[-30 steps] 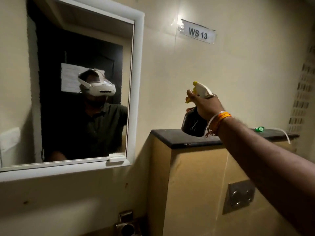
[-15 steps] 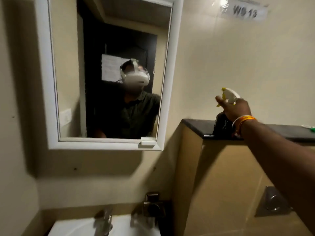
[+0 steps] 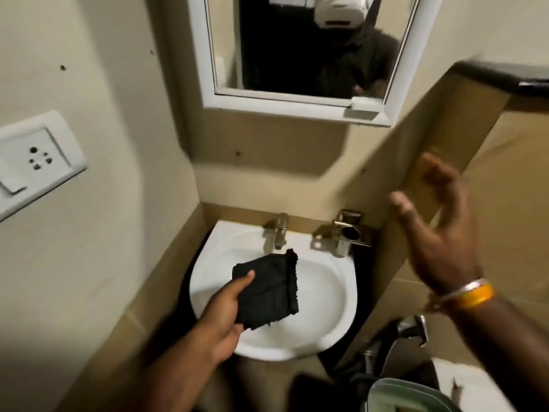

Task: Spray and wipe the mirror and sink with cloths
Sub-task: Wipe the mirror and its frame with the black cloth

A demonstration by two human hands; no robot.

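Observation:
My left hand (image 3: 227, 310) holds a folded black cloth (image 3: 267, 289) over the white sink (image 3: 323, 295), thumb on top of the cloth. My right hand (image 3: 436, 230) hovers to the right of the sink in front of the tiled partition, fingers spread and holding nothing; it is motion-blurred. An orange band sits on that wrist. The white-framed mirror (image 3: 267, 55) hangs on the wall above the sink. The spray bottle is out of view.
A chrome tap (image 3: 280, 233) and a metal holder (image 3: 346, 233) stand at the sink's back edge. A wall socket plate (image 3: 32, 162) is at left. A dark ledge (image 3: 505, 75) tops the partition at right. A hand-spray fitting (image 3: 413, 330) and a green-rimmed bin (image 3: 407, 396) sit low right.
My right hand let go of the spray bottle on the dark ledge and came down empty. The view dropped to the sink, and my left hand with the black cloth came into sight.

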